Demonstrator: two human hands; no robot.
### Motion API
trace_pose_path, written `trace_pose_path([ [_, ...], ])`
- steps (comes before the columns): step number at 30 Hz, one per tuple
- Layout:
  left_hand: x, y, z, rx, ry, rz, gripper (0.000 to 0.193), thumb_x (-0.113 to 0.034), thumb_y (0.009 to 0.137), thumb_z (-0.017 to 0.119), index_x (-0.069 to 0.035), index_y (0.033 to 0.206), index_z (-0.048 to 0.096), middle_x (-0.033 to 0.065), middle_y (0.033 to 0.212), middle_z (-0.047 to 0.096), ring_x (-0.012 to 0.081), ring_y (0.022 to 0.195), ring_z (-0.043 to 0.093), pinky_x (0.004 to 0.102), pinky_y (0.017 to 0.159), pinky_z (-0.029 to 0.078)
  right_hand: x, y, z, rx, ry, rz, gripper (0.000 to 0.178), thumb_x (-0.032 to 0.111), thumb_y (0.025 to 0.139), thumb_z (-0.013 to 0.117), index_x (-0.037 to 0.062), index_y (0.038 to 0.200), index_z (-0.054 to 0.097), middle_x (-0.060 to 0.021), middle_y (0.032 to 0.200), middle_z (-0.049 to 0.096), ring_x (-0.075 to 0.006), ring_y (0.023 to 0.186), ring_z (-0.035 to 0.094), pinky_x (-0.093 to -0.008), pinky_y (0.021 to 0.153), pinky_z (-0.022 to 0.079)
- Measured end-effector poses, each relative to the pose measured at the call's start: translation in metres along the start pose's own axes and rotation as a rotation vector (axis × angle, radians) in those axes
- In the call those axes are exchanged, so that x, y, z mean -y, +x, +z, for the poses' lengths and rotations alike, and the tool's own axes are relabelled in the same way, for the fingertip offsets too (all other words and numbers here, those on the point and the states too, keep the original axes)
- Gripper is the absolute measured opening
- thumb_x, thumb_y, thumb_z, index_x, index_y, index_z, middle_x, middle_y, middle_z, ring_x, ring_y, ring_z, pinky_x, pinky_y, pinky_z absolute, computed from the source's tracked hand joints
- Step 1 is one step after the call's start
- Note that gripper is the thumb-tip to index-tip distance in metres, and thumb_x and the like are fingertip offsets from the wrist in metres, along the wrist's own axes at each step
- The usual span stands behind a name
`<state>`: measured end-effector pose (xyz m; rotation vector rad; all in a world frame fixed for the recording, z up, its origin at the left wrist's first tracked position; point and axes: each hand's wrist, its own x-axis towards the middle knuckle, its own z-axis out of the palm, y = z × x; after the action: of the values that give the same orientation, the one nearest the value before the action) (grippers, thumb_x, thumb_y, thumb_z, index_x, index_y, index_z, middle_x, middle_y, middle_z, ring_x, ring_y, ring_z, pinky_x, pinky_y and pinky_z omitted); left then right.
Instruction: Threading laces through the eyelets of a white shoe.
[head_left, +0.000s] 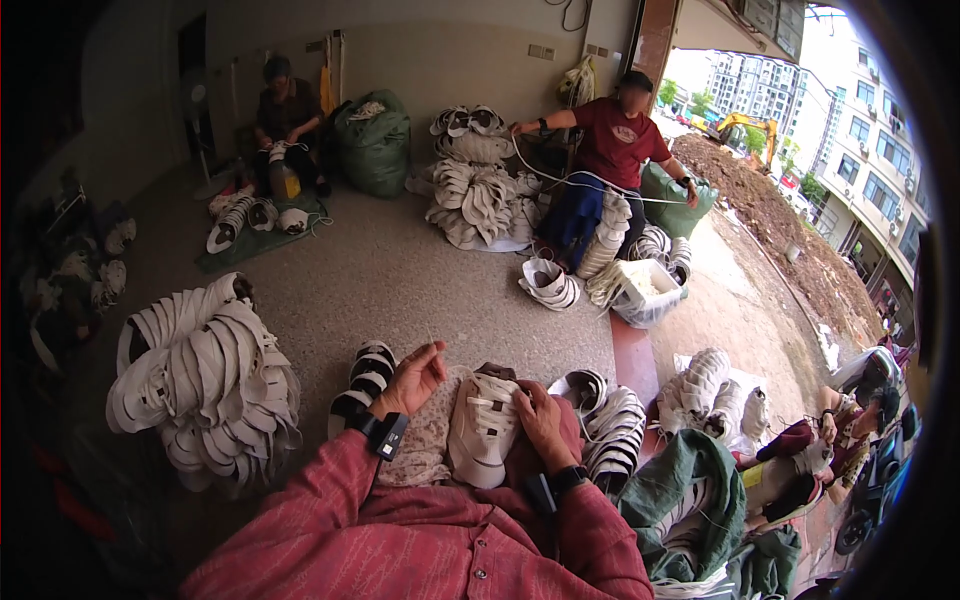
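Observation:
A white shoe upper [478, 440] with white laces crossed over its front lies on my lap, its toe toward me. My right hand [543, 420] grips the upper's right edge beside the lace holes, with the thumb and fingertips near the laces. My left hand [413, 378] is raised to the left of the upper, apart from it. Its fingers stretch up and to the right, and I see nothing held in them. Patterned cloth [418, 445] covers my lap below the upper.
Stacked uppers stand at my left [205, 385], beside my left wrist [362, 380] and by my right arm [613, 435]. A green sack [690, 480] sits at the lower right. Ahead, a person in red [620, 145] stretches a white lace; another person [285, 115] sits farther back.

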<state>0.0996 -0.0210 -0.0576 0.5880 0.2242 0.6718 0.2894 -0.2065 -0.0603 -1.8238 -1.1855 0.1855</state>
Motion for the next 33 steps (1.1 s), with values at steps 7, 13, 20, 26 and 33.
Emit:
trace_pose_path([
  [7, -0.0013, -0.0007, 0.0026, -0.018, 0.013, -0.011, 0.022, -0.021, 0.095, 0.059, -0.003, 0.107, 0.061, 0.0014, 0.072, 0.058, 0.0126, 0.067, 0.056, 0.0275, 0.069, 0.049, -0.0009, -0.0004, -0.0008, 0.018, -0.012, 0.018, 0.033, 0.035, 0.089, 0.055, 0.0116, 0.110, 0.063, -0.0128, 0.105, 0.065, -0.0310, 0.093, 0.064, -0.0382, 0.081, 0.050],
  [13, -0.0008, -0.0003, 0.0005, 0.005, 0.012, -0.007, 0.022, -0.020, 0.096, 0.057, -0.003, 0.108, 0.060, 0.0018, 0.071, 0.057, 0.0136, 0.066, 0.055, 0.0277, 0.067, 0.048, 0.0006, -0.0001, -0.0007, 0.015, -0.025, 0.023, 0.033, 0.035, 0.089, 0.055, 0.0117, 0.110, 0.063, -0.0125, 0.105, 0.065, -0.0308, 0.093, 0.065, -0.0378, 0.081, 0.050],
  [20, -0.0003, -0.0007, 0.0004, 0.008, 0.018, 0.003, 0.022, -0.020, 0.096, 0.057, -0.003, 0.109, 0.059, 0.0016, 0.070, 0.056, 0.0140, 0.066, 0.054, 0.0276, 0.067, 0.048, -0.0008, 0.0003, -0.0003, 0.019, -0.009, 0.015, 0.033, 0.036, 0.089, 0.055, 0.0116, 0.110, 0.063, -0.0124, 0.105, 0.065, -0.0308, 0.092, 0.065, -0.0379, 0.080, 0.050],
  [26, 0.0013, 0.0004, -0.0010, 0.025, 0.020, -0.001, 0.022, -0.020, 0.096, 0.057, -0.002, 0.109, 0.060, 0.0016, 0.071, 0.058, 0.0133, 0.066, 0.056, 0.0267, 0.066, 0.048, -0.0003, 0.0001, -0.0020, 0.031, 0.015, 0.038, 0.035, 0.036, 0.089, 0.055, 0.0116, 0.112, 0.062, -0.0124, 0.106, 0.066, -0.0303, 0.093, 0.065, -0.0370, 0.082, 0.050],
  [33, 0.0018, 0.0002, -0.0030, 0.047, 0.073, 0.022, 0.022, -0.019, 0.096, 0.055, -0.002, 0.110, 0.059, 0.0016, 0.071, 0.058, 0.0131, 0.066, 0.057, 0.0257, 0.065, 0.048, 0.0014, 0.0004, -0.0024, 0.023, 0.014, 0.021, 0.034, 0.036, 0.090, 0.056, 0.0118, 0.112, 0.063, -0.0135, 0.103, 0.066, -0.0305, 0.090, 0.066, -0.0370, 0.080, 0.050],
])
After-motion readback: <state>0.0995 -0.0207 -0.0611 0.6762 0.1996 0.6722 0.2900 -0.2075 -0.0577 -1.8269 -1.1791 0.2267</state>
